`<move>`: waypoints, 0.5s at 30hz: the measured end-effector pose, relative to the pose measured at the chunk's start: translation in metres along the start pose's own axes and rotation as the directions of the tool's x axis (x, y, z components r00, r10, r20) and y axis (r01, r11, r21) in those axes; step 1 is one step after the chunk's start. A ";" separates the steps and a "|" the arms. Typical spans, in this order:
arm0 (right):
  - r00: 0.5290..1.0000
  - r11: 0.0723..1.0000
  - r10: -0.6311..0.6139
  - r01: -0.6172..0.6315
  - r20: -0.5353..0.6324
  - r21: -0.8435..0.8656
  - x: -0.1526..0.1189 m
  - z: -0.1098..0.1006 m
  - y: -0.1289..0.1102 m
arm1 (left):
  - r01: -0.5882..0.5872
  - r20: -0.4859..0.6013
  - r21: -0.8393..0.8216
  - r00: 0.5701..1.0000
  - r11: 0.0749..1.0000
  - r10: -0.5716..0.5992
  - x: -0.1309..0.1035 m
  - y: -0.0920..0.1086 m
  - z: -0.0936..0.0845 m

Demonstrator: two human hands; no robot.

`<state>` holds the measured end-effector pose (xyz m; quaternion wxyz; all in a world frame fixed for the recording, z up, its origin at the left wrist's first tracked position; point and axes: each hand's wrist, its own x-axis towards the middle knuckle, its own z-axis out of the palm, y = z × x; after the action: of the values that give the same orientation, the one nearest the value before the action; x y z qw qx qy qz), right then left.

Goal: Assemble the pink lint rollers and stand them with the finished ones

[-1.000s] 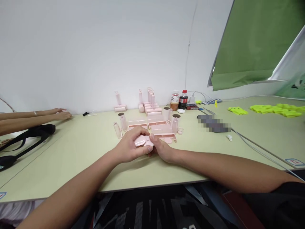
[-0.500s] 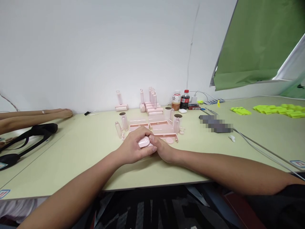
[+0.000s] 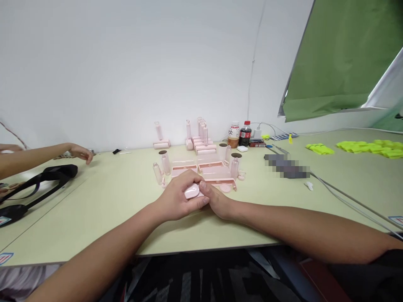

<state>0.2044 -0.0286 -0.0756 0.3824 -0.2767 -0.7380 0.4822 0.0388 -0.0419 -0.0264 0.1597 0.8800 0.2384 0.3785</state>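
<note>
My left hand [image 3: 179, 198] and my right hand [image 3: 217, 201] meet at the middle of the table, both closed around a small pink plastic piece [image 3: 192, 191]. Only its rounded top shows between my fingers. Just behind my hands lie pink trays [image 3: 217, 172], a pink disc [image 3: 225, 187] and upright pink tubes [image 3: 166, 164]. Farther back stand assembled pink rollers [image 3: 201, 140] near the wall.
Another person's hand [image 3: 80, 152] reaches over the table at far left, beside a black strap [image 3: 37, 181]. Two bottles [image 3: 239, 135] stand at the back. A dark device [image 3: 286, 166] with cables lies right of centre. Yellow-green items [image 3: 365, 147] sit at far right.
My hands stay together on the pink piece, the left fingers closing over it more. The other person's hand at far left has lifted and drawn back slightly.
</note>
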 end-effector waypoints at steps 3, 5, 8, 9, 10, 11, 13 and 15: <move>1.000 1.000 -0.021 0.021 0.013 -0.023 0.000 0.000 -0.001 | 0.005 0.005 0.008 1.000 1.000 -0.005 -0.001 0.001 0.000; 1.000 0.999 -0.024 0.025 0.014 -0.025 0.001 -0.001 -0.001 | 0.007 0.005 0.014 1.000 1.000 -0.007 -0.001 0.001 0.000; 1.000 1.000 -0.021 0.021 0.014 -0.016 0.001 -0.001 0.001 | 0.005 0.002 0.014 1.000 1.000 -0.005 0.000 0.001 0.001; 1.000 1.000 -0.022 0.022 0.013 -0.012 0.001 -0.001 0.001 | 0.005 0.002 0.015 1.000 1.000 -0.005 0.000 0.002 0.001; 1.000 1.000 -0.023 0.024 0.012 -0.007 0.001 -0.001 0.001 | 0.005 0.001 0.016 1.000 1.000 -0.005 0.000 0.002 0.001; 1.000 1.000 -0.027 0.027 0.010 -0.006 0.000 -0.001 0.001 | 0.004 0.001 0.017 1.000 1.000 -0.004 0.000 0.002 0.001; 0.999 0.999 -0.032 0.032 0.005 -0.012 0.000 -0.001 0.000 | 0.002 0.001 0.017 1.000 1.000 -0.002 0.000 0.002 0.001; 1.000 0.999 -0.031 0.031 0.000 -0.027 0.000 -0.001 -0.001 | 0.004 0.001 0.012 1.000 1.000 -0.004 0.000 0.002 0.001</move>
<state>0.2050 -0.0291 -0.0744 0.3863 -0.2707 -0.7484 0.4663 0.0405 -0.0438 -0.0261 0.1555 0.8806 0.2425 0.3762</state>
